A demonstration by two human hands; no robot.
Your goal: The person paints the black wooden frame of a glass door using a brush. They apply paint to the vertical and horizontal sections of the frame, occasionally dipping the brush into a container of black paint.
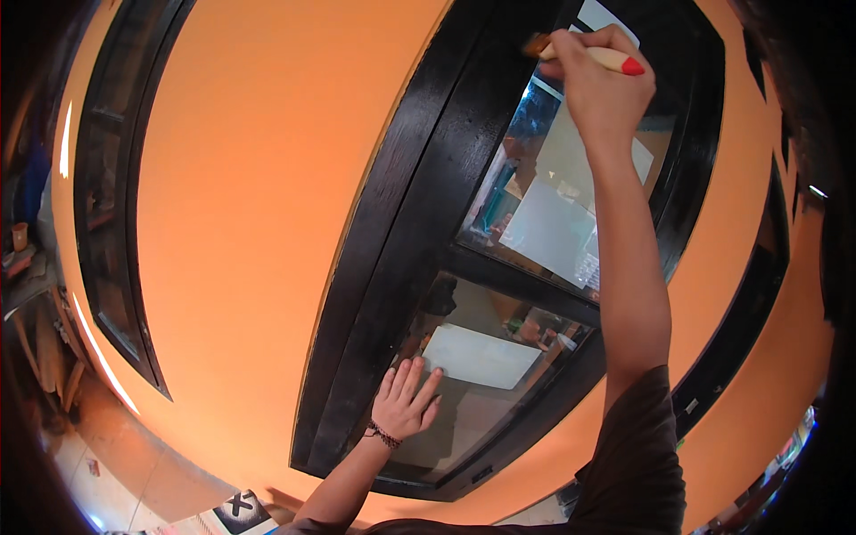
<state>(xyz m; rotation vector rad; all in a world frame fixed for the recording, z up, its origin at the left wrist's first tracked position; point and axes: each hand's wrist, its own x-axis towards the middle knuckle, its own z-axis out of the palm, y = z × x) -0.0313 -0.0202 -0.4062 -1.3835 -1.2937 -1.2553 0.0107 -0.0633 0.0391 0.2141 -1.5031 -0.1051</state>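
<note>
My right hand (606,85) is raised high, its fingers closed round a paintbrush (615,60) with a pale handle and a red end. The brown bristles (536,45) point left, close to the upper part of a black wooden window frame (428,178). Lower down, my left hand (408,406) rests with fingers spread, its fingertips at the lower glass pane (473,410) beside the frame's left upright. A beaded bracelet circles that wrist. White sheets show at both panes, one in the lower pane (486,357) and others in the upper pane (548,234).
An orange wall (241,205) surrounds the window. Another dark-framed window (107,205) is on the left, and more dark frames (753,312) stand to the right. Wooden pieces (49,348) lean at the far left. A box with a black panel (241,513) sits below.
</note>
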